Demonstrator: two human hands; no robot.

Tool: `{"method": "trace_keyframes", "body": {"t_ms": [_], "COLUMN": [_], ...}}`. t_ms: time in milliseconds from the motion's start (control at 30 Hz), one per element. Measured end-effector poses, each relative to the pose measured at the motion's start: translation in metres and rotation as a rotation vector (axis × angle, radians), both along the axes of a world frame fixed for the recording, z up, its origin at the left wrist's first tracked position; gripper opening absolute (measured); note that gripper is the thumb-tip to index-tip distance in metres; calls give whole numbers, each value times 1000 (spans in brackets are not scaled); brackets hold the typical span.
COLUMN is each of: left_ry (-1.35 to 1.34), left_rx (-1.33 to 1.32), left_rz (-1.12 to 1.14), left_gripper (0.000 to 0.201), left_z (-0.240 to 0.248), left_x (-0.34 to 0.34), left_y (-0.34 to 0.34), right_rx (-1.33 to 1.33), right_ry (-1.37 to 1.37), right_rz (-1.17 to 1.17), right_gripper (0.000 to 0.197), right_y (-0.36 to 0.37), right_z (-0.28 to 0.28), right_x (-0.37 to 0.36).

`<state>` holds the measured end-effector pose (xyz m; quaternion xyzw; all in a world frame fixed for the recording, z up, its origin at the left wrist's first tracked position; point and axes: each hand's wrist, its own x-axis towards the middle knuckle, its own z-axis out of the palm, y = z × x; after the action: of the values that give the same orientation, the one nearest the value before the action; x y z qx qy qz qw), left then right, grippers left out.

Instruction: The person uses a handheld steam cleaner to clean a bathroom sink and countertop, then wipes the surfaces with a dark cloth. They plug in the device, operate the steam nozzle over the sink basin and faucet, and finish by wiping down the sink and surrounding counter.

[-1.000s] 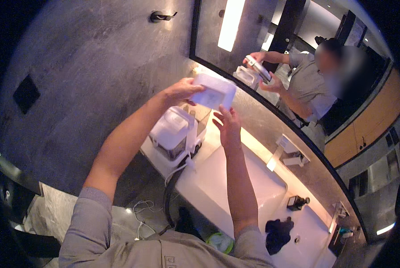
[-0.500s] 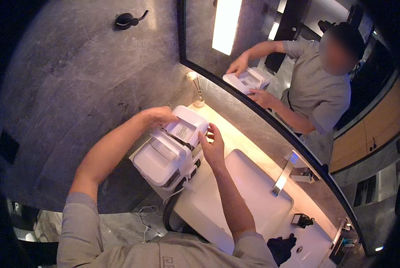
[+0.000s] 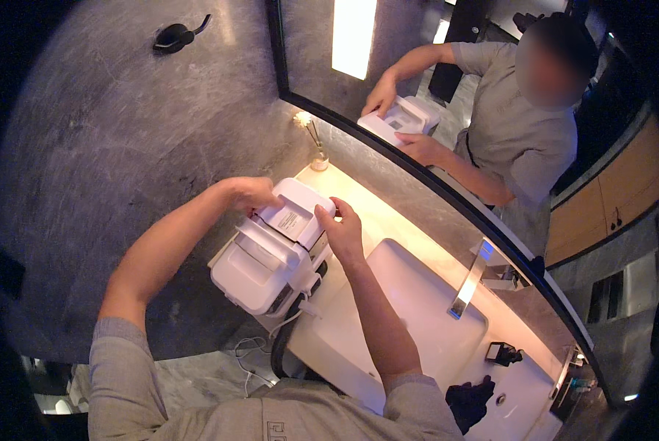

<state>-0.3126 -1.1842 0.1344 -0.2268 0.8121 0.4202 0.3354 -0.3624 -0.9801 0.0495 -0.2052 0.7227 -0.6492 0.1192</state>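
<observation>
Working before a long mirror (image 3: 311, 55), over a pale counter (image 3: 351, 202) and a white sink (image 3: 425, 309), at a white machine (image 3: 252, 272) just left of the sink, with a white cover (image 3: 303, 202) at the machine's far end, near the wall. Resting the left hand (image 3: 254, 193) bent at the cover's left edge, fingertips partly hidden, and the right hand (image 3: 344, 224) half curled at the opposite edge, thumb against the cover; impossible to tell how firmly gripped by either. Also in sight: dark cloth (image 3: 469, 403) at lower right, tap (image 3: 470, 279) behind the sink, black bottle (image 3: 502, 354) near the cloth, small flower vase (image 3: 319, 162) in the corner.
</observation>
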Motion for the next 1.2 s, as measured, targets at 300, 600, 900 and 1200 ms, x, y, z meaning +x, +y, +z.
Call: {"method": "trace_keyframes", "body": {"t_ms": [300, 600, 900, 1200], "left_ry": [132, 659, 1024, 451], "left_rx": [154, -194, 152, 819], "left_rz": [-65, 352, 91, -160], "left_gripper": [37, 71, 57, 68], "left_z": [-22, 49, 46, -31], "left_x": [7, 96, 251, 271], "left_y": [3, 1, 145, 376], "right_rx": [-79, -248, 1231, -314], "right_ry": [103, 192, 153, -83], "right_rz": [-143, -335, -1223, -1154], "right_gripper": [46, 43, 77, 32], "right_y": [-8, 117, 489, 537], "right_z": [-26, 16, -111, -74], "right_x": [8, 99, 238, 259]}}
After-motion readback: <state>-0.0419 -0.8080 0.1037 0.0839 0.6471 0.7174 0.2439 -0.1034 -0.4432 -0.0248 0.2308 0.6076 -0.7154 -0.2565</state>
